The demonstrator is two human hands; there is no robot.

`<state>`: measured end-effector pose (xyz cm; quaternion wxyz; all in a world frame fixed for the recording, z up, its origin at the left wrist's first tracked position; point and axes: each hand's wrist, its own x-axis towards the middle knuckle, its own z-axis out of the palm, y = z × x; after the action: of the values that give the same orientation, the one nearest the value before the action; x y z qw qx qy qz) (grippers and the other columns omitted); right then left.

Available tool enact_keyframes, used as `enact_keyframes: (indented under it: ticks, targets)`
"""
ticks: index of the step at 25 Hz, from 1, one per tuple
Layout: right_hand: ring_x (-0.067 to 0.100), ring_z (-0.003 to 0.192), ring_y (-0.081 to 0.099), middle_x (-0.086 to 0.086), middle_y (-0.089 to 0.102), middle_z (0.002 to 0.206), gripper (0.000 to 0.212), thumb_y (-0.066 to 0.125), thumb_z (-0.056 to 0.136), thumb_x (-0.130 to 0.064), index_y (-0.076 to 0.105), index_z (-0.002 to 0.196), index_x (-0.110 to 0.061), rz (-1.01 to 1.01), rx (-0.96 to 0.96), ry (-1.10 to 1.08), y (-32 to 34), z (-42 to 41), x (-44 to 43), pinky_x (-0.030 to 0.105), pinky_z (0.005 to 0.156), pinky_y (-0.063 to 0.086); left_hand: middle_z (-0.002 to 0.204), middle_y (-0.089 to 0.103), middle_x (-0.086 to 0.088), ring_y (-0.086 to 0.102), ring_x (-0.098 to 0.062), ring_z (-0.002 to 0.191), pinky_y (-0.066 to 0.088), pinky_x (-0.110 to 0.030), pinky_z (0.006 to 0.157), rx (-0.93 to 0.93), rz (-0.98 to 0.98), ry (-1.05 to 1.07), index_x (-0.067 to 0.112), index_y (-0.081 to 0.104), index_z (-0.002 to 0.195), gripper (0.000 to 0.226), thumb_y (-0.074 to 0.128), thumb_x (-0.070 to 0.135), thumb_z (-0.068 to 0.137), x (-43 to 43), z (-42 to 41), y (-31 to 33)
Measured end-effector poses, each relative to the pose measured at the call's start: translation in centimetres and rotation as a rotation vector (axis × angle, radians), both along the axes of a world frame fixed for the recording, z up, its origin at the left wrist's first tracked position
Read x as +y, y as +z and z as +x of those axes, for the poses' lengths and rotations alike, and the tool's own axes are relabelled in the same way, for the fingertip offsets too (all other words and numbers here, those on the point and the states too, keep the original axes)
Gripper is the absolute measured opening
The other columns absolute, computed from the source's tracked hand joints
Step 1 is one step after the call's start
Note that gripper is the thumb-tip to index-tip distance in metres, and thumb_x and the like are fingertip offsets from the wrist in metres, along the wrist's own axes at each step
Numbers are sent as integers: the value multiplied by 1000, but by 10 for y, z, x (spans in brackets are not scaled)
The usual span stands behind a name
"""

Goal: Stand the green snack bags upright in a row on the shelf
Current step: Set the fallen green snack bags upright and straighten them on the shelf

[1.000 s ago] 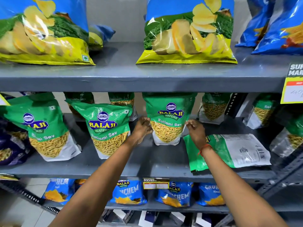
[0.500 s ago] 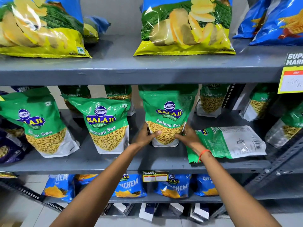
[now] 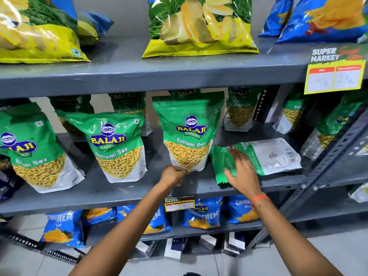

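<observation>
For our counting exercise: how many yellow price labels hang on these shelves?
2: a large label on the upper shelf edge at right, a small label on the middle shelf edge near centre. Others may lie outside view.

Supermarket (price tag (image 3: 335, 73), snack shelves (image 3: 139, 76))

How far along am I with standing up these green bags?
Three front bags stand upright: left bag, middle bag, centre bag. Your left hand pinches the centre bag's bottom edge; your right hand rests open on the flat bag, which is left to stand.
</observation>
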<state>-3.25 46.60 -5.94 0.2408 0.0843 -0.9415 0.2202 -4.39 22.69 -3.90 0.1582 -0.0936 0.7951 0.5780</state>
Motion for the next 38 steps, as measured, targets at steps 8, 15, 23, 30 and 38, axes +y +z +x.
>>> enact_keyframes:
  ticks: [8,15,23,30,38]
  targets:
    - [23,108,64,6,70,113,40,60,74,-3,61,114,-11,312,104,-151,-42,7,67,35,110,22,78,58,-6,54,-14,67,48,-23,62,-179,152,-97,14,49,69,25,46,11,94,76,-4,-25]
    - [38,116,57,21,68,109,35,47,81,6,64,111,-4,-289,232,-362,29,-24,61,57,107,34,81,56,-3,54,-13,70,44,-21,63,-178,240,-143,8,48,97,15,40,-4,92,120,-24,-20]
    - [9,82,57,5,62,95,20,45,85,-3,63,94,-7,-1294,119,-220,73,-87,100,32,83,43,149,37,-11,37,-27,135,34,-43,113,297,183,-204,10,19,144,74,62,5,84,172,-63,25]
    - [27,114,53,14,56,126,25,40,97,-14,53,119,-14,-1353,-209,-135,69,-92,93,43,101,42,143,42,-17,42,-30,131,37,-21,95,422,249,-169,5,27,140,58,55,11,89,168,-77,25]
    - [21,129,40,15,35,150,48,25,100,-35,30,140,-11,-1177,-479,-246,66,-58,85,32,104,33,139,45,-10,45,-24,126,40,-32,99,295,312,-238,11,22,142,59,51,18,91,184,-81,15]
